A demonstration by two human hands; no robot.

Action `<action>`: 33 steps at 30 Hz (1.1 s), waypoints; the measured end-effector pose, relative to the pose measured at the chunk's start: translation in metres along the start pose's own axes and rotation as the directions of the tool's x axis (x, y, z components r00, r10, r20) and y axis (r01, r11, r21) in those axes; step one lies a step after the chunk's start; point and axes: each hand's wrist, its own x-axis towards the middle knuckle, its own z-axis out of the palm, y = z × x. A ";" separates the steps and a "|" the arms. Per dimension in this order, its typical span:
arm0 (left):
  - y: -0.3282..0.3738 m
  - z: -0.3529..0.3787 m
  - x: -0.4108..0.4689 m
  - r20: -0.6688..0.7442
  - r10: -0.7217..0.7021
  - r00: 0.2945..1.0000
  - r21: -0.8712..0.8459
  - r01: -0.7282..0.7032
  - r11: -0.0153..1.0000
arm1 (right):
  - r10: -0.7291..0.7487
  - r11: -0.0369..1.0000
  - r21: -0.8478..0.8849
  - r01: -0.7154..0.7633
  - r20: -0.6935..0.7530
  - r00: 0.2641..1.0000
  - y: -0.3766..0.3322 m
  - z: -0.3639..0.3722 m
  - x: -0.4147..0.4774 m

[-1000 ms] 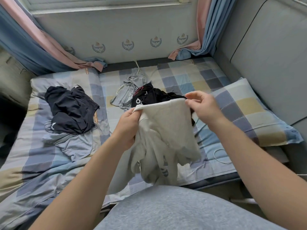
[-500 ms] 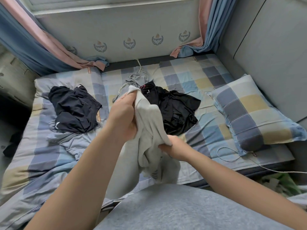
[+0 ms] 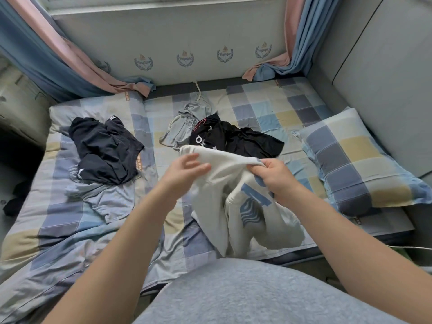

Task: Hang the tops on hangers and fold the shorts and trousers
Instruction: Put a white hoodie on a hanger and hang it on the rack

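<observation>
The right hand [image 3: 274,177] pinches the upper edge of the white garment [image 3: 219,206], which hangs lengthwise below both hands. The left hand [image 3: 187,170], fingers spread and empty, is nearest the edge's free corner.

Written in script inside laurel crests [image 3: 224,54] on the wall [image 3: 163,36] behind the bed [image 3: 268,106]: "Voyager"; blue print on white top [image 3: 233,174] blurred, unreadable.

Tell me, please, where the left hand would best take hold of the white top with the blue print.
Probably the free upper-left corner of the white top, coming from the left: the right hand pinches the other end of that edge, the rest hangs bunched below, and the open left hand is right beside it.
</observation>
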 end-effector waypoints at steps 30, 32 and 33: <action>-0.008 -0.004 -0.001 -0.330 0.372 0.868 -0.064 -0.414 0.908 | 0.253 0.967 -0.008 -0.253 0.085 0.964 0.022 0.013 -0.005; -0.001 -0.008 -0.004 -0.356 0.297 0.886 -0.247 -0.396 0.884 | 0.352 0.935 -0.097 -0.341 0.130 0.927 0.043 0.026 -0.007; 0.003 -0.010 -0.006 -0.362 0.261 0.895 -0.337 -0.387 0.858 | 0.421 0.905 -0.126 -0.406 0.142 0.896 0.052 0.032 -0.008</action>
